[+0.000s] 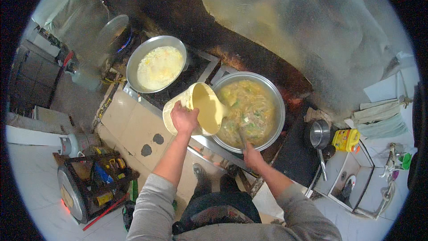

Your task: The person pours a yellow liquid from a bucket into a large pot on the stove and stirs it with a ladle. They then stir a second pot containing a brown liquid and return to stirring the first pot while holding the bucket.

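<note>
My left hand [183, 118] grips a cream plastic bucket [168, 122] by its side. The bucket is tipped to the right, and pale liquid runs over its rim into a large round metal pot [281, 115]. A yellowish stew [252, 100] with strips and green bits fills much of that pot. My right hand [254, 157] is closed round the handle of a metal cooking utensil [242, 138] at the pot's near edge. The utensil's head is sunk in the stew, so its kind cannot be made out.
Left of the bucket, a second metal pot [130, 73] holds pale, frothy food on the stove. A small saucepan [319, 134] and a yellow jug [346, 139] stand at right, by a sink [352, 180]. A rack with bottles [107, 172] and a gas cylinder [76, 145] are at left.
</note>
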Available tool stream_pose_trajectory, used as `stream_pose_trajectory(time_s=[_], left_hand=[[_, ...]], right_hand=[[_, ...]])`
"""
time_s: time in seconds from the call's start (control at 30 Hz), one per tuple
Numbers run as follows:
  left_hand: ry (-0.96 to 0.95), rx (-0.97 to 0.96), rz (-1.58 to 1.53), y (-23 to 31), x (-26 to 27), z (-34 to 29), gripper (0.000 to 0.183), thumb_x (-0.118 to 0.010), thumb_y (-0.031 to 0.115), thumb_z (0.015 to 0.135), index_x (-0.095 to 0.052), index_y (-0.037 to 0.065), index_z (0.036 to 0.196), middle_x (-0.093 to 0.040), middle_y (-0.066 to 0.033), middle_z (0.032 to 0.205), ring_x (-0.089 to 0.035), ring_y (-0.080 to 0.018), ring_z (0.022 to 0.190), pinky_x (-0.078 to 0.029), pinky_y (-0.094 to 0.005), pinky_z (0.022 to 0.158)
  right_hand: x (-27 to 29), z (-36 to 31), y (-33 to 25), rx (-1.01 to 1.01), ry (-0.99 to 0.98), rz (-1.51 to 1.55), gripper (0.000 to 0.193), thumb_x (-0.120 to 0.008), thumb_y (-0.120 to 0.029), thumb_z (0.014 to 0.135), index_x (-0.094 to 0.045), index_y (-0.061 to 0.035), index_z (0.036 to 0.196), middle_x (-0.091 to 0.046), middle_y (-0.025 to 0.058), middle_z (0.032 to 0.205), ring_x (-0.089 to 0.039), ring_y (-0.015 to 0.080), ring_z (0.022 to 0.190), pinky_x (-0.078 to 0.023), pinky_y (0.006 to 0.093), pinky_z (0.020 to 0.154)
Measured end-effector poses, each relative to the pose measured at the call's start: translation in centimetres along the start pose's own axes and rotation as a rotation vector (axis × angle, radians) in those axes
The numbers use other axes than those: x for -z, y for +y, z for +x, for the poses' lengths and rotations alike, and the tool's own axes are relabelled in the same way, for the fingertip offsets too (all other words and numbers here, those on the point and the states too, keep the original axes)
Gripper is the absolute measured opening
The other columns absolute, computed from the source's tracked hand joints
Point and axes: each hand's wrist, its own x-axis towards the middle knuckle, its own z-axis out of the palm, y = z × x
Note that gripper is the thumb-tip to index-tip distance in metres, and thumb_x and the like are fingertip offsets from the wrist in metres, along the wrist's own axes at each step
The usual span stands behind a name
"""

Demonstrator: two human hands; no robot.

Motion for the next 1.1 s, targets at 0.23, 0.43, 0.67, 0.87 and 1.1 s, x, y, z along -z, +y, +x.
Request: stream_pose_trajectory(time_s=[0.23,0.43,0.67,0.87,1.1], left_hand=[[0.041,-0.016,-0.002,0.8,0.5,-0.3,0.047,-0.069,0.035,0.067,-0.072,-0.01,0.078,-0.058,-0.0298,0.127,-0.055,-0.0352,0.118,-0.038,-0.0387,0.106],[0.025,-0.078,0.137,1.2,1.0,-0.4,0.045,-0.071,0.032,0.066,-0.071,-0.011,0.079,-0.057,-0.0285,0.129,-0.054,-0.0361,0.119,-0.038,-0.0384,0.106],[0.092,-0.116,0.154,1.7,0.9,-0.7,0.049,-0.074,0.037,0.066,-0.072,-0.01,0.082,-0.061,-0.0323,0.119,-0.061,-0.0356,0.112,-0.044,-0.0379,0.101],[0.01,-0.013,0.03,1.9,1.2,-0.7,0.045,-0.075,0.032,0.064,-0.071,-0.01,0.081,-0.057,-0.0255,0.129,-0.05,-0.0379,0.12,-0.039,-0.0389,0.106],[0.038,-0.006,0.073,2.5,1.1,-1.1,0.06,-0.078,0.029,0.063,-0.066,-0.01,0.107,-0.064,-0.0207,0.117,-0.049,-0.035,0.122,-0.041,-0.0387,0.105]], right_hand=[[-0.3,0.5,-0.1,-0.03,-0.025,-0.134,0.069,-0.051,-0.025,0.094,-0.017,-0.003,0.15,-0.064,0.034,0.085,-0.063,0.0508,0.081,-0.05,0.0577,0.075],[-0.3,0.1,-1.3,-0.043,0.185,-0.059,0.067,-0.048,-0.022,0.095,-0.016,0.0029,0.15,-0.063,0.0362,0.092,-0.063,0.0502,0.085,-0.049,0.0547,0.078],[-0.3,-0.3,-2.1,0.095,0.067,-0.179,0.067,-0.05,-0.019,0.094,-0.019,0.0022,0.149,-0.063,0.0352,0.088,-0.063,0.0509,0.085,-0.05,0.0535,0.075],[-0.4,-0.3,-1.9,0.225,-0.051,-0.431,0.069,-0.054,-0.016,0.087,-0.024,0.0029,0.146,-0.063,0.0334,0.086,-0.065,0.0475,0.08,-0.053,0.0539,0.072],[-0.1,-0.6,-1.8,-0.09,0.16,-0.083,0.074,-0.05,-0.018,0.092,-0.008,-0.0054,0.152,-0.064,0.0336,0.091,-0.062,0.0504,0.088,-0.047,0.058,0.081]])
